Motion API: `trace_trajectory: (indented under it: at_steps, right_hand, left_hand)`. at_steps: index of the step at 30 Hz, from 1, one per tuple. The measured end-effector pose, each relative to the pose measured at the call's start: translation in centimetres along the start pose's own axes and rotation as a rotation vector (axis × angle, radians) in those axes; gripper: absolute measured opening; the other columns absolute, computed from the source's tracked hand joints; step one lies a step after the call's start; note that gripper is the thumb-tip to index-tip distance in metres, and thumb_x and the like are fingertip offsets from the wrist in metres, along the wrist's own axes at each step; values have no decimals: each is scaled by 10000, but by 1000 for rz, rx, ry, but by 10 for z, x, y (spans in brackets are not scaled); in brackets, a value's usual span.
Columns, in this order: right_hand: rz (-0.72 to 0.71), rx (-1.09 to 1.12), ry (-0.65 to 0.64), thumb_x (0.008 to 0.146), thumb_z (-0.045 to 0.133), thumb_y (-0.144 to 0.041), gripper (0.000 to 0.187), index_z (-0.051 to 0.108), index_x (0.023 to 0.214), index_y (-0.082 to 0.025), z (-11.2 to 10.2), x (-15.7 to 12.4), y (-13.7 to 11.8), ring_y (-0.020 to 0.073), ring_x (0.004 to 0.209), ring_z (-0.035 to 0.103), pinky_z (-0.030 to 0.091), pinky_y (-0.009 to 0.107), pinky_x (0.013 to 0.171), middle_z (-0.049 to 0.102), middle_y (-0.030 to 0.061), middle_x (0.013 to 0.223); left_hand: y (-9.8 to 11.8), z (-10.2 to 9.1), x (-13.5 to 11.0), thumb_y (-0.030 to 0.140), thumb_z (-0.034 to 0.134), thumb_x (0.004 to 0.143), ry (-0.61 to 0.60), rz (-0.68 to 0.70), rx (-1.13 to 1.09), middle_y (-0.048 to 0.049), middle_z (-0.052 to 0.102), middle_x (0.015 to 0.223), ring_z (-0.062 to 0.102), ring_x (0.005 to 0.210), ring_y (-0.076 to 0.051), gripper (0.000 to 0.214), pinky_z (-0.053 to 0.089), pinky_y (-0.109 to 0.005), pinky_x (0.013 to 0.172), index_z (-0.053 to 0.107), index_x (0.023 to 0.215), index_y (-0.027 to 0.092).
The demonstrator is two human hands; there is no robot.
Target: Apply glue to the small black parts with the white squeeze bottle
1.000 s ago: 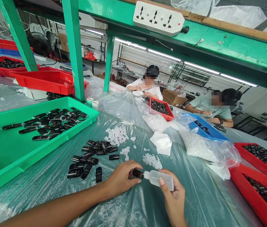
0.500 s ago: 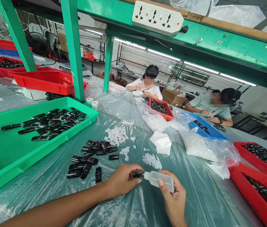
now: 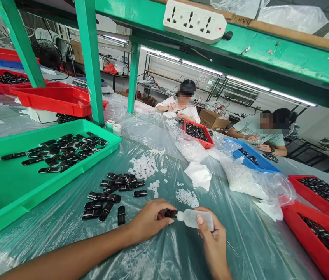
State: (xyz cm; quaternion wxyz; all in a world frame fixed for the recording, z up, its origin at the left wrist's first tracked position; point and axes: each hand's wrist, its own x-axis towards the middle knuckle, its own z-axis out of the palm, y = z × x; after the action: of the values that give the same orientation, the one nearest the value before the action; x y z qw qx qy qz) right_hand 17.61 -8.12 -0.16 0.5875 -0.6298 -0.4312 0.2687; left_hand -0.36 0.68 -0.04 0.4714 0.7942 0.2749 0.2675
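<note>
My left hand [image 3: 148,221] pinches a small black plastic piece [image 3: 170,213] just above the plastic-covered table. My right hand [image 3: 212,239] is wrapped round a small translucent squeeze bottle [image 3: 195,218], lying sideways with its nozzle touching the black piece. To the left of my left hand lie several loose black pieces [image 3: 106,198] on the sheet. Small white parts [image 3: 186,197] lie in little heaps just beyond my hands.
A green tray [image 3: 4,190] with several black pieces sits at the left. Red trays [image 3: 313,237] of black pieces stand at the right, bags of white parts [image 3: 242,179] beyond. Two other people work at the far side. A green frame carries a power strip [image 3: 195,21] overhead.
Both hands stay almost in place; the black piece has turned slightly in my left fingers and the bottle has shifted a little upward and left against it.
</note>
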Motion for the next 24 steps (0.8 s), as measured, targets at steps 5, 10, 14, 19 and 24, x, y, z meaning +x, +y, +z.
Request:
trace_trajectory:
  at_steps: [5, 10, 14, 19, 24]
  right_hand:
    - [-74, -50, 66, 707, 650, -419, 297, 612, 861, -168, 1, -2, -1, 162, 613, 538, 452, 244, 539, 604, 27, 721]
    - [-102, -45, 33, 710, 639, -413, 279, 623, 827, -159, 1, -2, -2, 170, 592, 544, 461, 255, 514, 601, 36, 706]
    - [-116, -73, 76, 710, 645, -403, 277, 620, 851, -165, 1, -3, -1, 173, 614, 553, 460, 255, 532, 611, 37, 733]
    - [-132, -20, 143, 711, 634, -428, 297, 614, 838, -161, -1, -4, -3, 146, 519, 500, 418, 235, 456, 576, 15, 633]
    - [-114, -3, 114, 717, 631, -428, 288, 613, 831, -164, 0, -5, -5, 126, 500, 467, 396, 219, 451, 553, 0, 609]
  left_hand:
    - [0, 0, -1, 222, 589, 801, 4, 2, 18, -33, 619, 921, 573, 758, -153, 210, 457, -218, 660, 649, 1002, 209]
    - [2, -1, 0, 235, 584, 805, -4, 0, 26, -34, 621, 925, 573, 754, -153, 208, 457, -221, 660, 648, 1001, 208]
    - [2, -1, -1, 240, 578, 806, 1, -3, -14, -34, 631, 940, 575, 774, -159, 214, 457, -227, 679, 652, 1004, 209]
    - [-5, 4, 1, 278, 595, 791, -16, -78, -220, -48, 649, 963, 581, 807, -168, 247, 456, -226, 687, 649, 1012, 181]
    - [-6, 4, 2, 334, 606, 786, -39, -112, -291, -47, 654, 854, 578, 741, -163, 290, 446, -233, 662, 644, 1010, 153]
